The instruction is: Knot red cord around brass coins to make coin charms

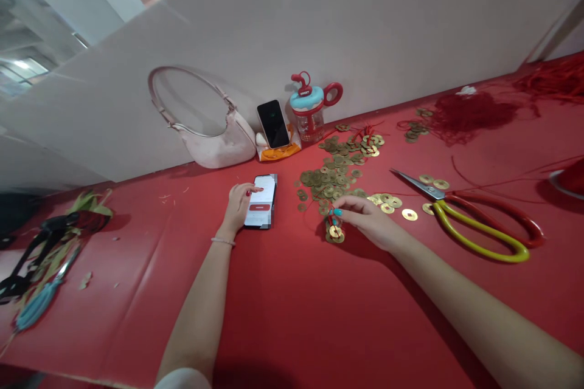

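A lit smartphone (264, 194) lies flat on the red table. My left hand (238, 202) rests over its left edge, index finger stretched across the screen and holding nothing. To the right, my right hand (360, 216) pinches a red cord strung with brass coins (336, 232) between thumb and fingertips; the coins touch the table. Part of the cord is hidden by the fingers. Just beyond lies a spread pile of loose square-holed coins (326, 179). More shiny coins (387, 203) lie beside the knuckles of that hand.
Large scissors (474, 243) with red and yellow handles lie at right, near tangled red cord (474, 115). A white handbag (219, 143), a second phone (274, 124) and a lidded cup (310, 115) stand against the wall. Blue-handled scissors (39, 304) lie far left.
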`<action>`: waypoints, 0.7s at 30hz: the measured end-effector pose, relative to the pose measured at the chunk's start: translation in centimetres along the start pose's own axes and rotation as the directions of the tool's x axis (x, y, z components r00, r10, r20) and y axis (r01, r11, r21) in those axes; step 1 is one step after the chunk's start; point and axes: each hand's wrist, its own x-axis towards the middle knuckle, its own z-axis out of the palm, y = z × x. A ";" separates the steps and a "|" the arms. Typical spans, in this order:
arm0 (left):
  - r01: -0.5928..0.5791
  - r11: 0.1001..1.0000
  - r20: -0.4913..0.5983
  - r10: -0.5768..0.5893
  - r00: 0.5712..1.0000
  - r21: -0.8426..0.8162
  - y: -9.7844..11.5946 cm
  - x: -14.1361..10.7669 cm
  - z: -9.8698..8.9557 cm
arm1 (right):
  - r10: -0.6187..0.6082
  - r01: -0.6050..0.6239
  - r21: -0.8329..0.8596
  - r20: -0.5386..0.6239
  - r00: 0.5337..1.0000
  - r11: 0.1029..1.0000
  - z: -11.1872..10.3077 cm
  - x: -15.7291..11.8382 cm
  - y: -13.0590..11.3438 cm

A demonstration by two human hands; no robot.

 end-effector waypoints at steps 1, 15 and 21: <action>0.001 1.000 0.010 -0.001 1.000 0.005 0.0 0.0 0.0 | 0.003 -0.003 0.000 -0.004 1.000 1.000 0.0 0.0 -0.1; 0.102 0.994 0.038 -0.103 0.994 0.028 -0.2 0.1 0.5 | 0.016 -0.016 -0.002 -0.002 1.000 1.000 0.1 0.0 -0.1; 0.062 0.998 0.016 -0.062 0.998 0.005 -0.2 0.0 0.2 | 0.003 -0.003 -0.007 0.001 1.000 1.000 0.0 0.0 -0.1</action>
